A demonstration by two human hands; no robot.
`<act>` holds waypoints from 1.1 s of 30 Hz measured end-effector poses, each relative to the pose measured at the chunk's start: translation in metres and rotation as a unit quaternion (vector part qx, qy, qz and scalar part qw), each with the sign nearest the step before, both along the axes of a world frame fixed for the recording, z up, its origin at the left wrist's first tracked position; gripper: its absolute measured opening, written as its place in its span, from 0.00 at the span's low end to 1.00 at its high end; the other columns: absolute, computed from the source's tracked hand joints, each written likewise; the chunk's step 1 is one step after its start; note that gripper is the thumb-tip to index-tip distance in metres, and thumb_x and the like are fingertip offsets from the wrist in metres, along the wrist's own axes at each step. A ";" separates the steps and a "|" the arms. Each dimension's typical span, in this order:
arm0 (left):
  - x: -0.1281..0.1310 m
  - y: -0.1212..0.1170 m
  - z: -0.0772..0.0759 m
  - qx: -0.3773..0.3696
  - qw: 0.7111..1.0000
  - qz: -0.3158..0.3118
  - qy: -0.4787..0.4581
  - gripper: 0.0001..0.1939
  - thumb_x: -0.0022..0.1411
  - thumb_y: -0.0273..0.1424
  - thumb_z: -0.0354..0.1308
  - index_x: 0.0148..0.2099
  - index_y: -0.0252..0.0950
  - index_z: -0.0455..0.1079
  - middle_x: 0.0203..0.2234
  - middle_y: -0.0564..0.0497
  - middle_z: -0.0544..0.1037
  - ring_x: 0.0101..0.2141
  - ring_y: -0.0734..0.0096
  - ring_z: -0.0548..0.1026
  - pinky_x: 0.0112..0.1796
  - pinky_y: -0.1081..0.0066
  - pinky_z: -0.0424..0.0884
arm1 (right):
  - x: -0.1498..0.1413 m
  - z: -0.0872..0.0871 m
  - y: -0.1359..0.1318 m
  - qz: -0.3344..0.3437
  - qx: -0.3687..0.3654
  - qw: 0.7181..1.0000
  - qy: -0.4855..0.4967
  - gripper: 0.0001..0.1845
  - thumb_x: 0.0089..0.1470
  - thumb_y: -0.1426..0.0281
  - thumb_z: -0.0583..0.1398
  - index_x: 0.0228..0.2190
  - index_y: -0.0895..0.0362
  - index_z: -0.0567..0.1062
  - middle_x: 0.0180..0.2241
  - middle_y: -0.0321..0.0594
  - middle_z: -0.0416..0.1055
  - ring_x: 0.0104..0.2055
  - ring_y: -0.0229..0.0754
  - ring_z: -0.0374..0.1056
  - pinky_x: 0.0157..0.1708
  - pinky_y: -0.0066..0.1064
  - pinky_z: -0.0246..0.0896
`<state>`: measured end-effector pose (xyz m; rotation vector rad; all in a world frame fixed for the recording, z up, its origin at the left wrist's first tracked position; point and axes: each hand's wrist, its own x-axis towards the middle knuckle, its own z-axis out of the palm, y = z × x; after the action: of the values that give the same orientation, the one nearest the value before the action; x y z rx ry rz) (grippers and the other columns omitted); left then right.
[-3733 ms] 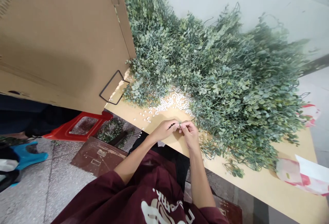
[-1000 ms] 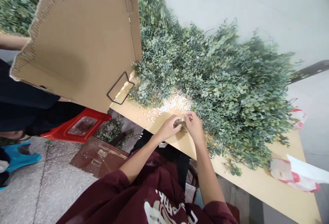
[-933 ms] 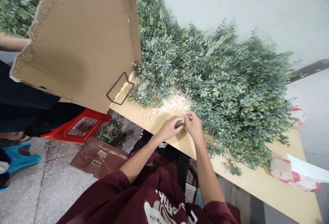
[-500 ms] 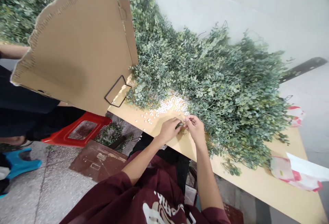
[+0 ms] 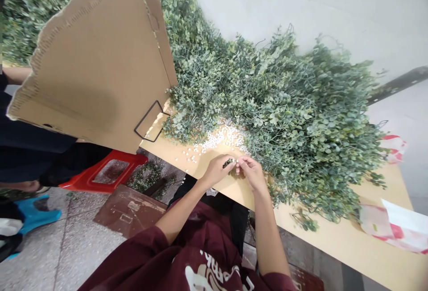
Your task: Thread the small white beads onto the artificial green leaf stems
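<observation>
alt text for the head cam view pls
A person's left hand and right hand pinch a small green sprig over a light wooden table. A heap of small-leaved green sprigs lies behind them, with small white beads scattered nearby and a torn brown cardboard sheet at the left.

foliage pile (image 5: 284, 117) across tbl (image 5: 334, 233) back
</observation>
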<state>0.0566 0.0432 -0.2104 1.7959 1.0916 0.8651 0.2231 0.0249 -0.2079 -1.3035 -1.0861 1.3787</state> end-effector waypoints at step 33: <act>0.001 0.002 0.001 0.000 0.999 -0.019 0.033 0.09 0.66 0.33 0.52 0.38 0.36 0.72 0.32 0.50 0.75 0.36 0.68 0.73 0.38 0.71 0.67 | 0.005 -0.007 0.001 -0.018 -0.041 0.993 0.109 0.12 0.49 0.61 0.66 0.27 0.56 0.73 0.22 0.32 0.66 0.21 0.31 0.61 0.21 0.24 0.58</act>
<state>0.0572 0.0455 -0.2092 1.8507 1.0954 0.7883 0.2279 0.0261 -0.2151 -1.1929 -0.8628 1.5118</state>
